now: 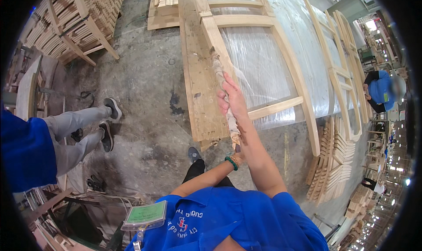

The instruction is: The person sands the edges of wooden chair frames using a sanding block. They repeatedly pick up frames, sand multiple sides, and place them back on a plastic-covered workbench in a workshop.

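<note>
Both hands grip sanding strip (223,92) on wooden frame (281,106): right hand (231,97) high, left hand (237,156) low; green rectangular badge (145,215) at chest.

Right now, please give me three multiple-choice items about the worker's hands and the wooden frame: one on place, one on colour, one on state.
1. Where is the right hand?
A. on the wooden frame
B. on the floor
C. on the badge

2. What colour is the bracelet at the left wrist?
A. red
B. green
C. white

3. How is the worn cloth strip held?
A. lying loose on the floor
B. folded in a pocket
C. pressed along the frame rail

Answers: 1 A, the fingers rest on the rail; 2 B, the beads look green; 3 C, the strip runs along the rail under the right hand down to the left hand.
</note>
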### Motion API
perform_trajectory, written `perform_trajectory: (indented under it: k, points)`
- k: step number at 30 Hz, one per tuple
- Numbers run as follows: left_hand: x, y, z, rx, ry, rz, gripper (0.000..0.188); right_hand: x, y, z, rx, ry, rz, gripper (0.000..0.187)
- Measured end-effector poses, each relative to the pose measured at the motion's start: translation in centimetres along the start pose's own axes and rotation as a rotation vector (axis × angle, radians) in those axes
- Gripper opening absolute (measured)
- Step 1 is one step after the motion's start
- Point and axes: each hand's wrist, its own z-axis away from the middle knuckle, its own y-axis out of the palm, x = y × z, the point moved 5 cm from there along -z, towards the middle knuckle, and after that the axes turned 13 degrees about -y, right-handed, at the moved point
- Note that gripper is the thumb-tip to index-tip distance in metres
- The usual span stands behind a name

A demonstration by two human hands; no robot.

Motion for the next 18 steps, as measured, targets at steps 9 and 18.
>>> perform_trajectory:
  k: [9,18]
  points:
    - [1.5,0.5,-2.1,-0.038,0.076,-0.203,0.033,0.2,1.8,-2.7,0.001,0.003,-0.205,0.061]
    - [1.4,0.6,-2.0,0.059,-0.062,0.305,0.031,0.1,4.7,-2.9,-0.066,0.062,-0.32,0.05]
